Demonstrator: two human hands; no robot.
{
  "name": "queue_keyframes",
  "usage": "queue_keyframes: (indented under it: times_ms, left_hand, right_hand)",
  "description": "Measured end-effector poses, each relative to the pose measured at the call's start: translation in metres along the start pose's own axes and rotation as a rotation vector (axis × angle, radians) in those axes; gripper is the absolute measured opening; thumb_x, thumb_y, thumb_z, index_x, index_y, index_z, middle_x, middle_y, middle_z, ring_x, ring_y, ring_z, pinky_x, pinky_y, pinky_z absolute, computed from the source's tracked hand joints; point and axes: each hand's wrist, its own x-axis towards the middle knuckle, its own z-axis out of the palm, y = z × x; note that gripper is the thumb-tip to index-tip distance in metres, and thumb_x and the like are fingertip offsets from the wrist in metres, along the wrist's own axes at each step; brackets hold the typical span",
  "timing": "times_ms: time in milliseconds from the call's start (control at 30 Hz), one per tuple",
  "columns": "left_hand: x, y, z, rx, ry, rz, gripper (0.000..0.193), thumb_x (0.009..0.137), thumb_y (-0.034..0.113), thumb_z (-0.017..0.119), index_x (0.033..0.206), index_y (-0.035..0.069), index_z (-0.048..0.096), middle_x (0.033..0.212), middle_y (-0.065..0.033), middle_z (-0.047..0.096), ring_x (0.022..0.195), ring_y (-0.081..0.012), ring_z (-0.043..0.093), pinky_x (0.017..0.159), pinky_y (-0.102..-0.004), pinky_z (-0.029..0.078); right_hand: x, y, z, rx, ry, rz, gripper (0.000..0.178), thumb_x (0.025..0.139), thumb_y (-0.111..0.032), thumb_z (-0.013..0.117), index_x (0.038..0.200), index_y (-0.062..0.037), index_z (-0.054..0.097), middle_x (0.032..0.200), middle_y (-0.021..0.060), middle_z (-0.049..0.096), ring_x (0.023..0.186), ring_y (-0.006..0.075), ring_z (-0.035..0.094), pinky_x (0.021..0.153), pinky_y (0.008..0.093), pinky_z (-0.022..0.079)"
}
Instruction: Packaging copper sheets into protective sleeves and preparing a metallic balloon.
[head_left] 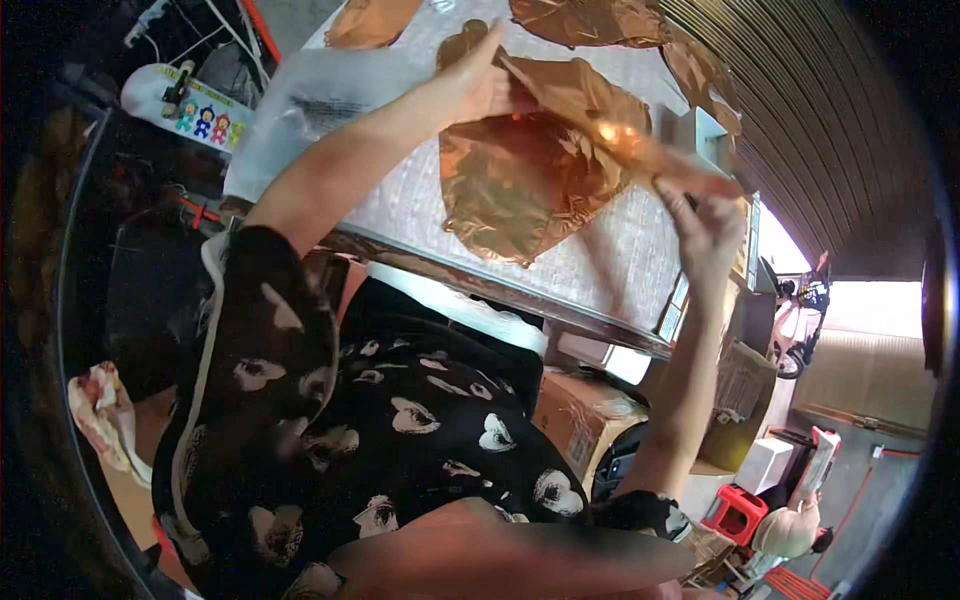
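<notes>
A shiny copper-coloured foil piece [590, 95], flat and crinkled like a deflated foil balloon, is stretched between my hands over the table. My left hand [485, 88] grips its upper left part, thumb pointing up. At its far right end, my right hand [712, 225] has its fingers closed on the foil; that end is smeared by motion. Beneath it, copper foil [490, 190] rests on the white table cover [390, 190]; whether it belongs to the held piece I cannot tell. More copper foil pieces [590, 20] lie along the far side.
Clear plastic sheeting [320, 100] covers the table's left end. A small pale box [708, 135] stands at its right edge. Cardboard boxes [580, 415] sit below the table. A board with cartoon figures [205, 115] is at left. At lower right, another person [790, 530] is near a red stool [738, 515].
</notes>
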Motion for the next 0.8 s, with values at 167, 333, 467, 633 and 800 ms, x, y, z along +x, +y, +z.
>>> queue_keyframes:
  times_ms: [167,333,467,633,800]
  left_hand:
    - [0.077,-0.007,-0.067,1.275,0.039,0.449,0.062,0.082,0.056,0.079,0.107,0.000,0.071,0.100,-0.0108,0.076,0.095,-0.0226,0.073,0.088,-0.0394,0.058]
    - [0.077,-0.007,-0.053,1.236,0.265,0.654,0.055,0.073,0.053,0.085,0.090,0.002,0.073,0.084,-0.0122,0.075,0.086,-0.0246,0.074,0.081,-0.0392,0.057]
    - [0.020,0.012,-0.047,1.487,0.213,0.796,0.039,0.083,0.038,0.080,0.094,0.002,0.076,0.096,-0.0151,0.075,0.091,-0.0282,0.074,0.084,-0.0386,0.056]
    - [-0.061,0.000,-0.060,1.604,0.099,0.621,0.023,0.092,0.020,0.073,0.102,0.000,0.075,0.102,-0.0155,0.074,0.093,-0.0297,0.074,0.081,-0.0370,0.057]
    - [-0.070,-0.019,-0.070,1.515,0.012,0.570,0.018,0.091,0.014,0.070,0.100,-0.001,0.071,0.098,-0.0142,0.072,0.090,-0.0329,0.071,0.082,-0.0398,0.055]
  right_hand:
    - [-0.049,-0.009,0.047,-0.129,-0.239,-0.081,0.007,0.085,0.004,0.078,0.091,0.0021,0.076,0.111,0.0151,0.076,0.103,0.0222,0.069,0.092,0.0318,0.053]
    - [-0.071,0.014,0.081,-0.326,-0.315,-0.175,0.020,0.082,0.002,0.077,0.101,-0.0007,0.073,0.100,0.0137,0.074,0.095,0.0340,0.068,0.090,0.0371,0.053]
    - [-0.074,0.011,0.097,-0.391,-0.324,-0.204,0.018,0.082,0.001,0.077,0.099,-0.0022,0.072,0.091,0.0129,0.071,0.088,0.0372,0.065,0.085,0.0412,0.053]
    - [-0.077,0.012,0.091,-0.460,-0.477,-0.191,0.029,0.077,-0.010,0.084,0.102,-0.0022,0.073,0.097,0.0150,0.073,0.095,0.0389,0.065,0.093,0.0458,0.050]
    - [-0.069,-0.008,0.086,-0.299,-0.656,-0.037,0.073,0.060,-0.044,0.094,0.116,-0.0026,0.074,0.117,0.0144,0.074,0.115,0.0336,0.065,0.107,0.0450,0.044]
